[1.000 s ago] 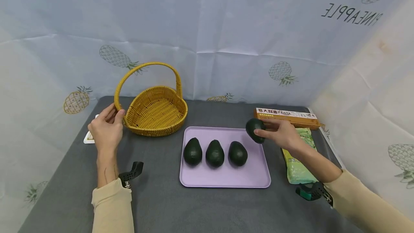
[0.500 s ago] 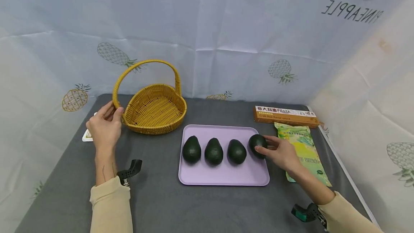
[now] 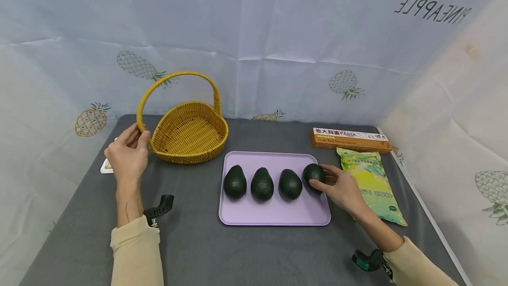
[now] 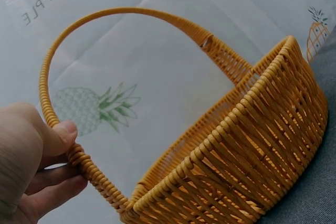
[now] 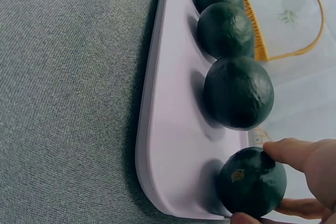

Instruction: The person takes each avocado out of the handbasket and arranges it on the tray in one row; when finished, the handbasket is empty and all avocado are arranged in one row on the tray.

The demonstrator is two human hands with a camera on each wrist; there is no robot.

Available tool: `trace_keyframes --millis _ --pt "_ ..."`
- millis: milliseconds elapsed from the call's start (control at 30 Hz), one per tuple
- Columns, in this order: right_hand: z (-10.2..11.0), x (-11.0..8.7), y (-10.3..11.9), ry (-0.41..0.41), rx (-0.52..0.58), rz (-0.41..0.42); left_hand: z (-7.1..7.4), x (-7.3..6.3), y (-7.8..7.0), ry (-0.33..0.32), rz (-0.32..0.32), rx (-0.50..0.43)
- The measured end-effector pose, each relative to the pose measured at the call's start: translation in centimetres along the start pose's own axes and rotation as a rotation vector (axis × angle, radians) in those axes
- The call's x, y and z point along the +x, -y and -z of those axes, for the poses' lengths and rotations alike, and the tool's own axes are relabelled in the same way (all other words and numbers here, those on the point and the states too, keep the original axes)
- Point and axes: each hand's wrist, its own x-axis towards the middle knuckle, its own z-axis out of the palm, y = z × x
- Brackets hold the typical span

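My left hand point(image 3: 128, 153) pinches the lower left part of the arched handle of a yellow wicker basket point(image 4: 231, 150), thumb on one side and fingers on the other. In the head view nothing lies inside the basket. My right hand point(image 3: 342, 188) holds a dark green avocado point(image 5: 252, 182) between thumb and fingers at the right end of a lilac tray point(image 3: 274, 219). Three more avocados line up to its left on the tray: a left one point(image 3: 235, 182), a middle one point(image 3: 262, 185) and a right one point(image 3: 290, 184).
Behind the right hand lie a brown pasta box point(image 3: 351, 140) and a green-yellow packet point(image 3: 373, 184). A white card point(image 3: 106, 167) is partly hidden by the left hand. A pineapple-print sheet point(image 3: 278, 34) hangs behind the grey table point(image 3: 254, 255).
My right hand has brought its avocado down from above the tray's back right corner into line with the others. The left hand keeps its hold on the basket handle.
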Motion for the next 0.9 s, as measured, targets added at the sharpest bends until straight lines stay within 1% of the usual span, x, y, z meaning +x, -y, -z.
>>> trace_keyframes --millis 100,367,567,900 --pt "0.05 -0.05 -0.01 -0.002 0.000 0.002 -0.04 -0.06 0.00 0.001 0.005 0.004" --pt "0.03 -0.15 -0.03 -0.002 0.008 -0.003 -0.11 -0.02 -0.11 0.010 -0.007 0.002" --pt "0.01 -0.19 -0.05 0.001 0.019 -0.003 -0.21 -0.10 -0.16 0.005 -0.011 0.008" --pt "0.03 -0.14 0.13 0.013 0.019 -0.007 -0.06 -0.31 -0.14 0.006 0.011 0.010"
